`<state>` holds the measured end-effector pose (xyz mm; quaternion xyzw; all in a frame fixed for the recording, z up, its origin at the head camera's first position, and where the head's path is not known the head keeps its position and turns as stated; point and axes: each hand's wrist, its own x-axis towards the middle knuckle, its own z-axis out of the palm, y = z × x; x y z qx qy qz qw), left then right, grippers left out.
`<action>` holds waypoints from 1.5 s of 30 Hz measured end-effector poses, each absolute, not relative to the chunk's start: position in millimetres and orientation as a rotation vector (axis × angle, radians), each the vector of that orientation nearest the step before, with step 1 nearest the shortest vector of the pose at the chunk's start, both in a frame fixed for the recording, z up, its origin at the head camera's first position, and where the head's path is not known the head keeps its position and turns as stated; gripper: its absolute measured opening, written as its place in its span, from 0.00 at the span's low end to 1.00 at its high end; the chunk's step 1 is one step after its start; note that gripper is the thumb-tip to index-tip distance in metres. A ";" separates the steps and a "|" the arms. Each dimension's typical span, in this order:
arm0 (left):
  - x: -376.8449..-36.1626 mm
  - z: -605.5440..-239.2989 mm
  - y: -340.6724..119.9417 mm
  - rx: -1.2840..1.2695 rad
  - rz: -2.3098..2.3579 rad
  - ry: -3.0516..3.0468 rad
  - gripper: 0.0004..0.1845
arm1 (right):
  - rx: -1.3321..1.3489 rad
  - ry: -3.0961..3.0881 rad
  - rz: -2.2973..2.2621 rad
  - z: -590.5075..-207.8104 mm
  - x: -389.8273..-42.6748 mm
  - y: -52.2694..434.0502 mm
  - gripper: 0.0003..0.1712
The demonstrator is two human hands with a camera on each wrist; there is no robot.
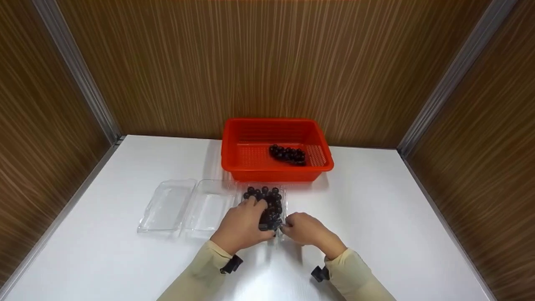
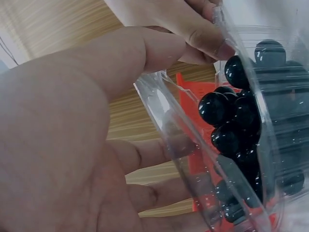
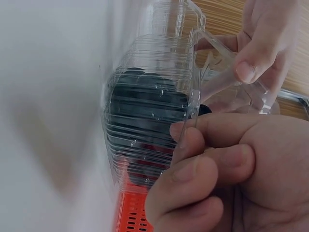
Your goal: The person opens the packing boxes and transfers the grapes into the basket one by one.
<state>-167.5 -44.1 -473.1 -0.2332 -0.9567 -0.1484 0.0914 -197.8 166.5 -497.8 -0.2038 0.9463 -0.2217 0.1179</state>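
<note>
A clear plastic clamshell [image 3: 120,130] with dark grapes [image 1: 271,205] stands in front of the red basket. Its clear lid [image 2: 161,106] is tilted over the grapes, apart from the rim. My left hand [image 1: 242,223] holds this lid from above, thumb at its near side and fingers spread across it; they show through the plastic in the left wrist view. With curled fingers, my right hand [image 1: 306,228] pinches the clamshell's near right rim, as the right wrist view shows. Some of the grapes are hidden under my left hand.
A red basket [image 1: 271,175] stands behind, a bunch of dark grapes [image 1: 288,154] inside it. Another clear container [image 1: 209,207] lies unfolded on the left, close beside the filled one. Wood-patterned walls [image 1: 267,62] surround the white table [image 1: 376,217] at the back and sides.
</note>
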 end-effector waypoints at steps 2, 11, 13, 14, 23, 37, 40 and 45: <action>-167.4 -472.3 -44.7 -0.685 -0.461 -2.843 0.34 | -0.599 2.764 -0.648 -497.4 -198.1 166.8 0.20; -170.0 -461.8 -49.2 -0.498 -0.686 -2.739 0.26 | -0.592 2.785 -0.604 -494.4 -197.4 170.3 0.20; -169.2 -460.3 -50.9 -0.518 -0.667 -2.742 0.28 | -0.578 2.779 -0.602 -494.5 -198.0 170.1 0.20; -168.7 -459.5 -51.4 -0.532 -0.654 -2.749 0.29 | -0.575 2.780 -0.601 -494.7 -198.2 169.9 0.20; -166.2 -453.8 -53.3 -0.547 -0.620 -2.871 0.45 | -0.565 2.789 -0.602 -495.1 -198.4 169.3 0.20; -167.2 -454.2 -55.1 -0.589 -0.647 -2.904 0.54 | -0.585 2.775 -0.597 -494.8 -196.6 172.0 0.22; -167.9 -452.3 -54.8 -0.675 -0.646 -2.853 0.50 | -0.584 2.776 -0.590 -494.4 -196.8 172.1 0.22; -169.3 -449.4 -53.1 -0.857 -0.678 -2.694 0.39 | -0.600 2.781 -0.588 -493.3 -197.3 172.4 0.21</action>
